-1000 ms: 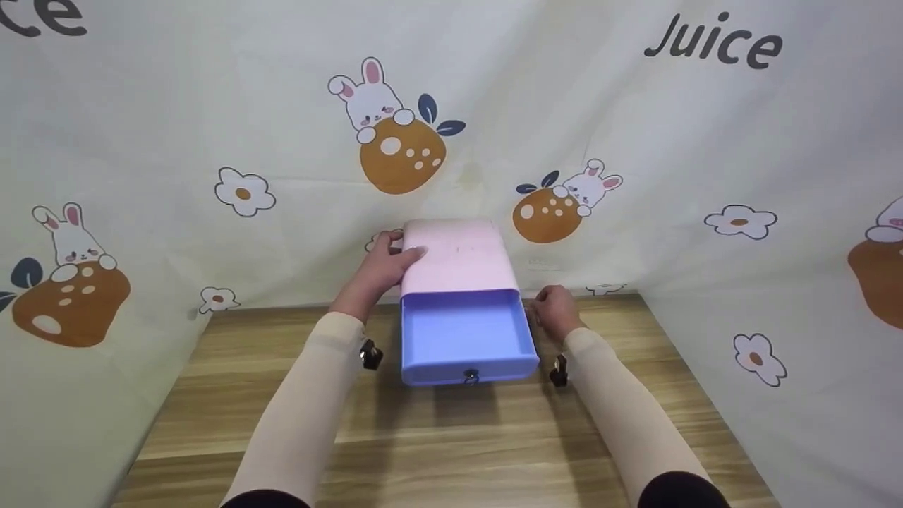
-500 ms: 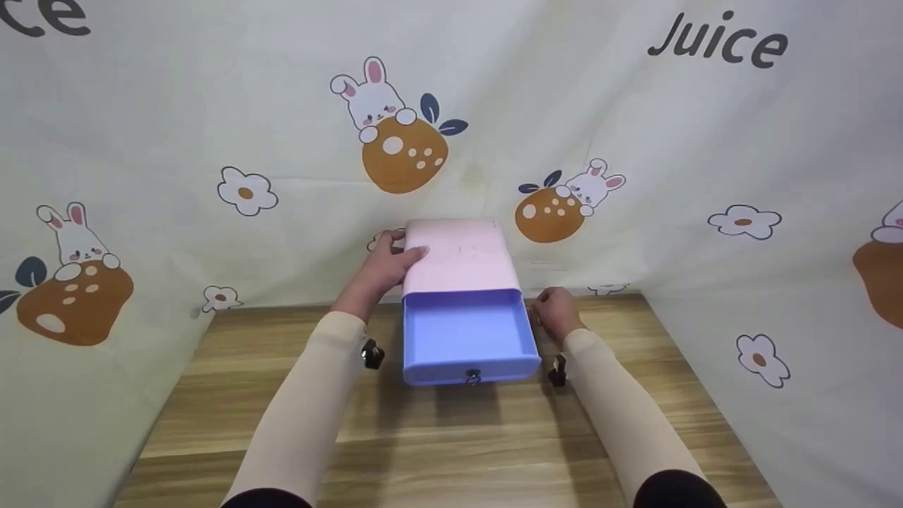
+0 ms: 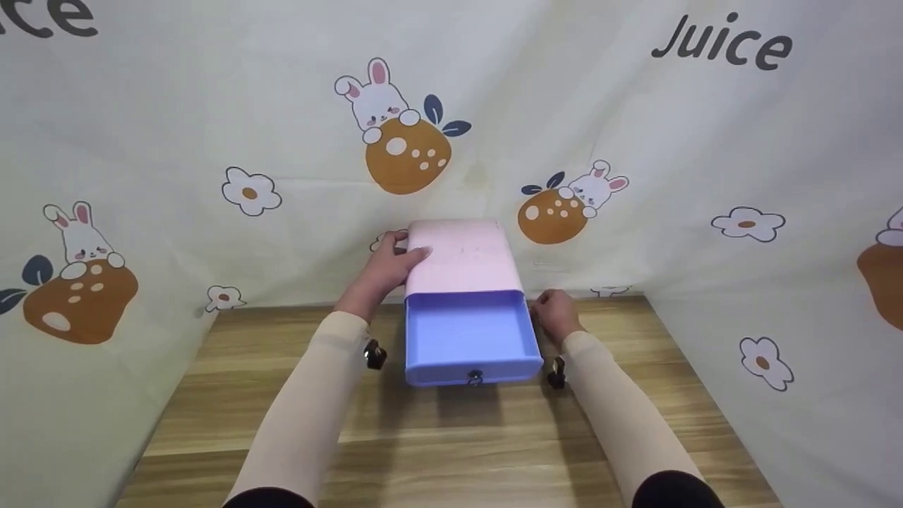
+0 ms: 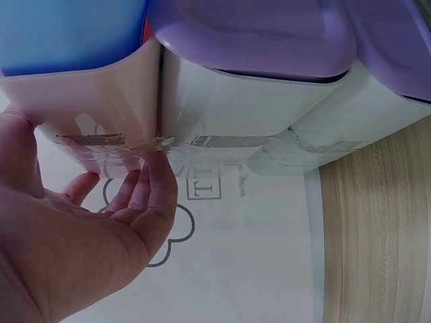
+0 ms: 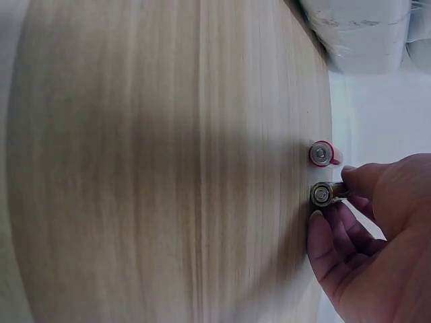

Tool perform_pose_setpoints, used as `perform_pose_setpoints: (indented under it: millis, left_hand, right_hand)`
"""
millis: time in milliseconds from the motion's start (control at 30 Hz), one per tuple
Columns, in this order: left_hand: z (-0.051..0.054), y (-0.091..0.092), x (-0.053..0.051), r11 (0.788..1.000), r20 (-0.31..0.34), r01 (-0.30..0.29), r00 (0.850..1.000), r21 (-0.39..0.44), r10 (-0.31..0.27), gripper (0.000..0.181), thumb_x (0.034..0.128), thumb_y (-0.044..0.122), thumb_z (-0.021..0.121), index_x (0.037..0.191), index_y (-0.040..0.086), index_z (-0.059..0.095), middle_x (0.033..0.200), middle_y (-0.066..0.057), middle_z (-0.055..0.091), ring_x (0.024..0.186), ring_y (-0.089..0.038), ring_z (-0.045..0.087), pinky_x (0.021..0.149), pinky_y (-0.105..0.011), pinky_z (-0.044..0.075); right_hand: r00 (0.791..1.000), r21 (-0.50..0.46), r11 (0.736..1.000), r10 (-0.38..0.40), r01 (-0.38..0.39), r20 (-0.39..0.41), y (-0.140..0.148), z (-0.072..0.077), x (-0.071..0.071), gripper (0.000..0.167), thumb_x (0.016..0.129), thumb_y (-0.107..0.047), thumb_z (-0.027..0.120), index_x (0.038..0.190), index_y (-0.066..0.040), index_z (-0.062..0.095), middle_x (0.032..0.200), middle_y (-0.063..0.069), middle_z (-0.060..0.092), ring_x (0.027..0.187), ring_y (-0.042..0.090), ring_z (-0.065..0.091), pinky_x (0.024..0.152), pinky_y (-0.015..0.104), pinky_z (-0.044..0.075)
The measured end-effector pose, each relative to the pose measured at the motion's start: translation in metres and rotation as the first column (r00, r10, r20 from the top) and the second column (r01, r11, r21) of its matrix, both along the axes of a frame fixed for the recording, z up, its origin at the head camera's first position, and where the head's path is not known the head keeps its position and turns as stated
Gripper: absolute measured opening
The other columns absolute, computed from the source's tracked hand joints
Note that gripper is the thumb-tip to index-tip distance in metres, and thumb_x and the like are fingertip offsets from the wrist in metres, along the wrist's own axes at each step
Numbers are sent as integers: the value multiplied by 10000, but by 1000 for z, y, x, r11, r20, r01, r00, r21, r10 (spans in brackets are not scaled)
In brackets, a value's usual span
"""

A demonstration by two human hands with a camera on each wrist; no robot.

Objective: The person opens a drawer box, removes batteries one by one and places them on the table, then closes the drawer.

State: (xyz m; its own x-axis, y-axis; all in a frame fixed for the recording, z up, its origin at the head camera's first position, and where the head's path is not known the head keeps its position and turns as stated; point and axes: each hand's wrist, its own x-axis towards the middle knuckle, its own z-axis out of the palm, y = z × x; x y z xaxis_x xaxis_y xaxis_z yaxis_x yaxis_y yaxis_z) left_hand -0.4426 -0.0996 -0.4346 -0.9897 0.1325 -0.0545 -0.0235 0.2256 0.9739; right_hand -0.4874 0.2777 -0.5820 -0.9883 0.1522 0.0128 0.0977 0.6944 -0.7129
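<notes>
A stacked plastic drawer unit stands against the back cloth, its pink top tier (image 3: 462, 257) uppermost with the blue drawer (image 3: 474, 328) pulled out. A small metal ring hangs at the drawer's front. My left hand (image 3: 391, 264) grips the pink tier at its left side, thumb on top; in the left wrist view the fingers (image 4: 155, 195) reach round the casing. Beside the unit's right side is my right hand (image 3: 559, 312). In the right wrist view it pinches a dark and gold battery (image 5: 322, 194) at the table. A red-rimmed battery (image 5: 321, 154) stands right next to it.
Lower white tiers with purple drawers (image 4: 269, 33) sit under the pink one, taped together at the sides. The wooden table (image 3: 451, 451) extends in front. Printed cloth (image 3: 303, 127) closes off the back and both sides.
</notes>
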Motion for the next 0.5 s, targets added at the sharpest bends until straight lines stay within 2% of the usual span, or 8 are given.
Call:
perform_pose_setpoints:
  millis: [100,167,233,267,333,467,500]
  left_hand:
    - [-1,1,0,1000,1,-2,1000,10,2,850,1035,455,771,1671,117,321,1605,-250,485,1310,-361,651,1091,-506,559]
    - [-1,1,0,1000,4,-3,1000,8,3,852,1036,458,771,1674,126,315,1598,-241,490,1299,-355,656,1091,-504,559]
    - [-1,1,0,1000,7,-4,1000,-1,4,858,1035,469,769,1677,132,310,1595,-235,492,1294,-351,658,1090,-501,560]
    - [-2,1,-1,1000,8,-5,1000,-7,5,863,1034,478,768,1679,135,309,1597,-233,491,1296,-346,655,1090,-498,560]
    - [-2,2,-1,1000,9,-5,1000,-13,5,868,1030,491,768,1678,138,310,1600,-229,486,1300,-342,651,1091,-497,559]
    - [-2,2,-1,1000,10,-5,1000,-13,5,873,1023,508,771,1671,142,315,1599,-221,487,1304,-340,646,1097,-500,554]
    - [-2,2,0,1000,8,-5,1000,-13,5,871,1023,507,771,1670,140,316,1594,-221,492,1302,-341,647,1097,-501,554]
  right_hand:
    - [999,38,999,24,-23,-49,3,-6,-5,116,939,-82,726,829,-47,713,750,89,689,708,259,652,671,413,553]
    - [994,84,995,52,-44,-100,11,-22,-18,116,907,-111,729,808,-54,714,750,92,689,706,274,642,672,430,547]
    - [991,109,993,61,-48,-117,17,-36,-29,118,889,-148,742,799,-78,714,759,76,689,706,269,633,672,433,542]
    - [992,108,993,59,-47,-108,18,-37,-30,121,893,-153,744,799,-83,712,767,74,688,712,270,632,676,438,543]
    - [995,99,994,48,-39,-92,17,-37,-30,116,898,-153,745,811,-81,720,791,79,702,734,272,642,697,441,549]
    - [999,58,998,14,-12,-32,3,-7,-6,105,943,-113,734,868,-40,738,853,108,729,820,300,673,787,485,565]
    - [999,62,998,11,-9,-34,2,-5,-4,109,953,-116,734,878,-38,741,858,105,731,827,297,675,794,482,567]
